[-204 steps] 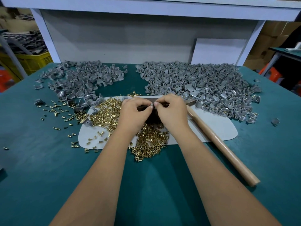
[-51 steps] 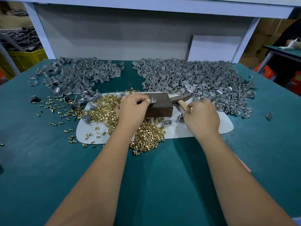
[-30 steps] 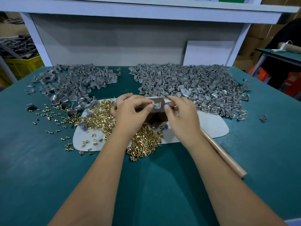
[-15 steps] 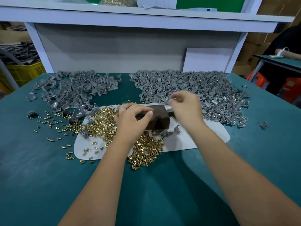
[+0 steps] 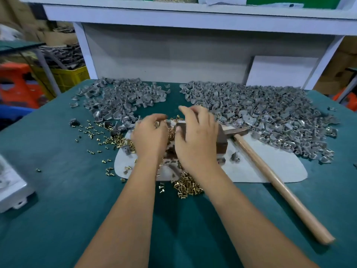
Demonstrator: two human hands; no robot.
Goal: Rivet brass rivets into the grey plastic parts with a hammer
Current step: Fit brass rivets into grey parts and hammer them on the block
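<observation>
- Left hand [image 5: 149, 137]: fingers curled down over the heap of small shiny brass rivets [image 5: 186, 187]; whether it pinches one cannot be told.
- Right hand [image 5: 197, 140]: fingers extended, relaxed, over the dark brown block [image 5: 222, 141]; nothing visibly gripped.
- Hammer [image 5: 278, 183]: smooth pale wooden handle, lying free to the right on the white mat [image 5: 278, 167].
- Grey plastic parts [image 5: 260, 111]: two jagged matte piles at the far side of the teal table [image 5: 58, 200], whose near edge area lies open.
</observation>
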